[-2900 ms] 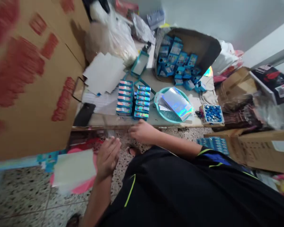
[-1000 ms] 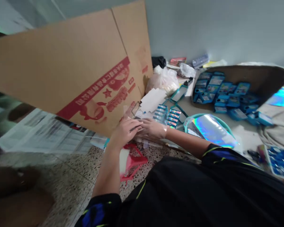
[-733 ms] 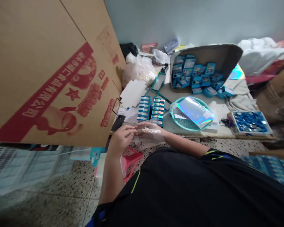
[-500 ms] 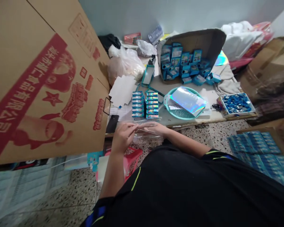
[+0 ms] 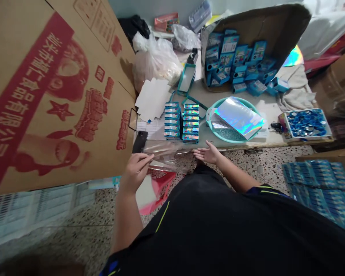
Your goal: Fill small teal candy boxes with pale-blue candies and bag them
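Observation:
My left hand [image 5: 136, 171] pinches the left end of a clear plastic bag [image 5: 168, 163] at the table's front edge. The bag stretches to the right, below two stacks of small blue boxes. My right hand [image 5: 209, 154] is open near the bag's other end, fingers spread and palm turned up; whether it touches the film I cannot tell. The left stack [image 5: 171, 120] and the right stack [image 5: 191, 123] stand side by side on the table, just beyond the bag. A dark phone [image 5: 140, 142] lies beyond my left hand.
A tall cardboard carton [image 5: 103, 115] rises at left. A teal basin [image 5: 218, 134] holds shiny sheets. Behind it, an open carton [image 5: 273, 34] holds blue boxes. A tray of blue pieces [image 5: 306, 123] sits at right; a red stool [image 5: 163, 184] is below.
My hands have moved apart, the left one leftward with the bag's end and the right one rightward, its fingers now open. The view has shifted slightly.

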`<state>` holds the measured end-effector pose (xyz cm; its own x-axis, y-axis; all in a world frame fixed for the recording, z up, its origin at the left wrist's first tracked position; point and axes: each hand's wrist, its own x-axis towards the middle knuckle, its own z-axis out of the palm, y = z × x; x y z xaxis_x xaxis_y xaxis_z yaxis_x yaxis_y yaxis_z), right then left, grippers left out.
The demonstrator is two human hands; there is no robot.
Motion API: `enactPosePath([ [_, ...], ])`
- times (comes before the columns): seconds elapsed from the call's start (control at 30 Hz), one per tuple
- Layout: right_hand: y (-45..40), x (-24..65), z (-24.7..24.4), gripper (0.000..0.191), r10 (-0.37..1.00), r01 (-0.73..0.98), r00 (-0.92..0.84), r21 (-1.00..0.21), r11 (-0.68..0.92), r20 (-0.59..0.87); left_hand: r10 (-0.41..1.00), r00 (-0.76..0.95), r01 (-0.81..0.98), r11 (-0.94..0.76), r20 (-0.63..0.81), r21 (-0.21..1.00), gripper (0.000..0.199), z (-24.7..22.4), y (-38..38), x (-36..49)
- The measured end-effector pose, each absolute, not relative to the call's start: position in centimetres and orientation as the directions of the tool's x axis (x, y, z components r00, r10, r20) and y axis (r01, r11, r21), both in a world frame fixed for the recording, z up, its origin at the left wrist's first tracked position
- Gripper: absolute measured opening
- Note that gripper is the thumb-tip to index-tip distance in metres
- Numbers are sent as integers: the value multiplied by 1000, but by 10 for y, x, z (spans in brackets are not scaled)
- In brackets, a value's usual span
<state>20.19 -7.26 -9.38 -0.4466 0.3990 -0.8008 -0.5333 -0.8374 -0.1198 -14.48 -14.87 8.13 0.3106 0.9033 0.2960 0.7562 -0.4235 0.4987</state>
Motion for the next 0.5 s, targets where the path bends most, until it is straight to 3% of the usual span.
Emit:
enactPosePath([
  [0.1,-60,166,-98,76,445,-615,-581,9,-789,-682,923,255,782,-373,289,500,32,85,-156,-152],
  [0.23,-48,134,-97,62,629,-746,-566,6,-666,-533,931,210,820,-334,298,465,31,87,-164,-156],
  [0.4,-49,127,-98,44,668,-841,-477,75,-536,-571,917,159,841,-320,365,437,29,85,-171,-154],
  [0.5,-58,139,-102,46,636,-847,-465,102,-521,-615,916,146,831,-319,374,456,29,84,-173,-151],
])
